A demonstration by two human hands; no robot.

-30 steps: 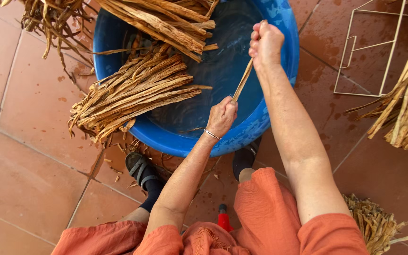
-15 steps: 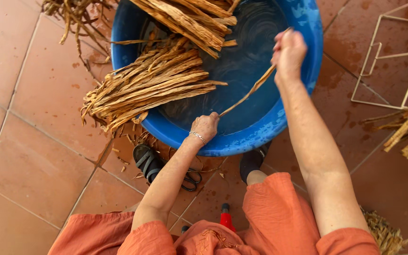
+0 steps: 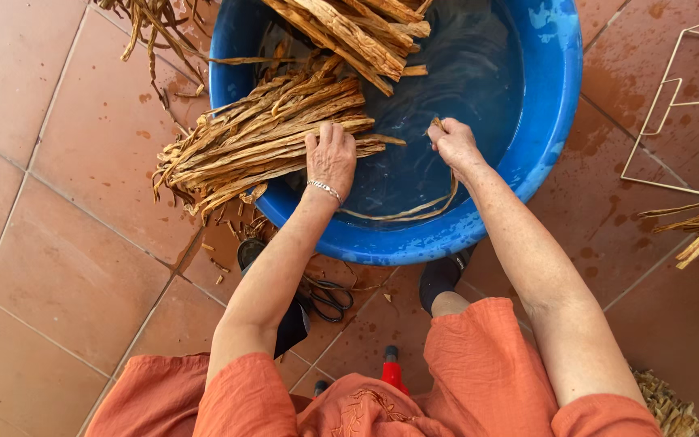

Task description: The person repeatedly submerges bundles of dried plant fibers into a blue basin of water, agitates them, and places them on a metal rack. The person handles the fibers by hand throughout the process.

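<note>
Left hand (image 3: 331,155) was palm-down, fingers spread flat on the end of a bundle of dried fibre strips (image 3: 264,137) lying across the rim of the blue tub (image 3: 556,121); pressing, not gripping. Left arm ran nearly straight up from the lap, bracelet at the wrist. Right hand (image 3: 452,142) was closed in a fist around one end of a single long strip (image 3: 402,212), held over the water inside the tub; the strip curved down along the near inner wall. Right forearm angled in from lower right. Scissors (image 3: 329,298) lay on the tiles below the tub.
</note>
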